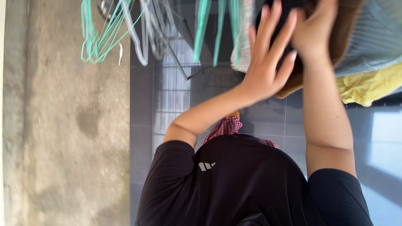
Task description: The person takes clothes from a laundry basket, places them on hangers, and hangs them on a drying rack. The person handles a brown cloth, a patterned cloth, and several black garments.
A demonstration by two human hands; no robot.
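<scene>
Both my arms are raised in front of me. My left hand (268, 62) is flat with its fingers spread, and the fingertips press against a black garment (289, 52) hanging at the top. My right hand (314, 27) is curled around the same black garment just to the right. A brown cloth (345, 33) hangs behind and around the black one. Both hands are motion-blurred, and the top of the garment is cut off by the frame.
A grey-blue ribbed garment (372, 37) and a yellow cloth (368, 86) hang at the right. Teal hangers (98, 37) and white hangers (142, 37) dangle at the upper left from a metal rack (180, 62). A rough concrete wall (67, 125) runs along the left, with a grey tiled floor (268, 117) below.
</scene>
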